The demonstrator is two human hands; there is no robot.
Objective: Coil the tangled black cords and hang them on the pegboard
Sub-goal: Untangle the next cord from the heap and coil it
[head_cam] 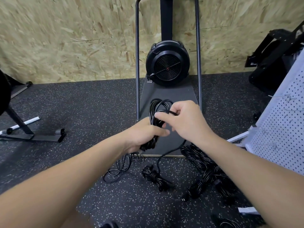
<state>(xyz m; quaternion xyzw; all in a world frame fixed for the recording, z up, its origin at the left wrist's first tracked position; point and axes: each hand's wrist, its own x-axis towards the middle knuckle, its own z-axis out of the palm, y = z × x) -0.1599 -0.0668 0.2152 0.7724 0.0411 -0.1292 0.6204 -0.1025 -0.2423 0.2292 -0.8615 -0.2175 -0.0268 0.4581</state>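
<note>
Far left edge: black metal stand base (31, 135), flat bars, one white-tipped rod (24, 123) lying beside it on the floor. Floor (82, 104) black rubber, speckled white, matte. Back wall (65, 38) chipboard, rough flaked texture, tan.

Lower centre-left: one loose black cord (118, 170), thin, glossy, sprawled in slack loops on the floor. Just right of it, one small wound bundle (154, 176), tightly wrapped, plug end up.

Centre: left hand (144, 134) curled round the lower half of the coil (158, 111), fingers wrapped, thumb across the front. Coil of black cord held upright, several oval loops rising above the fist, over the grey base plate (172, 96). Right hand (185, 120) just right of the coil, thumb and fingers pinching a single strand near the loop tops; that strand trailing down under the wrist to the floor.

Upper centre: one round black fan housing (167, 63), concentric ribbed grille, between two thin upright metal tubes (137, 63).

Lower centre-right: pile of wound bundles (205, 171), black, shiny; at least three, exact count unclear.

Right edge: one white pegboard (283, 129), perforated, dotted holes, tilted, a few wire hooks on it. Upper right: black folded equipment (271, 51), type unclear.
</note>
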